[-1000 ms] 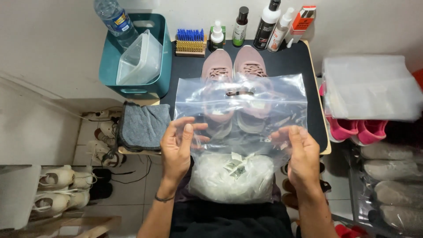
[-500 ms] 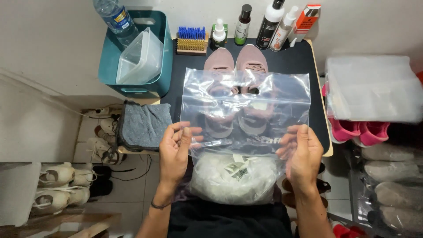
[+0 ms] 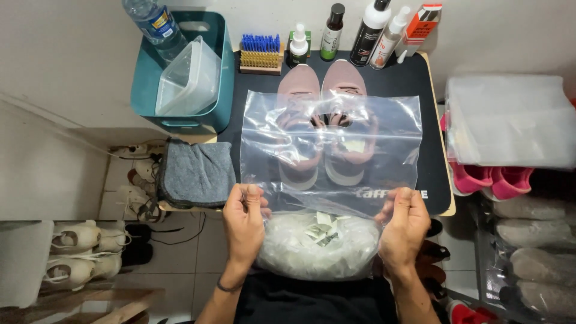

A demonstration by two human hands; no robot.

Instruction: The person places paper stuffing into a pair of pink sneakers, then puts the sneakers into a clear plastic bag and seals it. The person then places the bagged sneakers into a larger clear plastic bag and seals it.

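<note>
A clear plastic bag (image 3: pixel 330 150) is held spread flat above a black mat (image 3: pixel 414 84), gripped at its 2 near corners. The left hand (image 3: pixel 245 219) is clamped on the near left corner and the right hand (image 3: pixel 405 225) on the near right corner, the hands well apart. Through the bag, 2 pink shoes (image 3: pixel 327 102) are seen lying side by side on the mat, toes pointing far. A crumpled pile of plastic (image 3: pixel 318 246) is seen between the hands, near the body. At the far edge of the mat, a blue brush (image 3: pixel 260 53) and 5 bottles (image 3: pixel 360 30) are lined up. To the left, a teal bin (image 3: pixel 210 72) is filled with a clear tub (image 3: pixel 189 78) and a water bottle (image 3: pixel 153 24); a grey cloth (image 3: pixel 195 174) is laid just near it.
</note>
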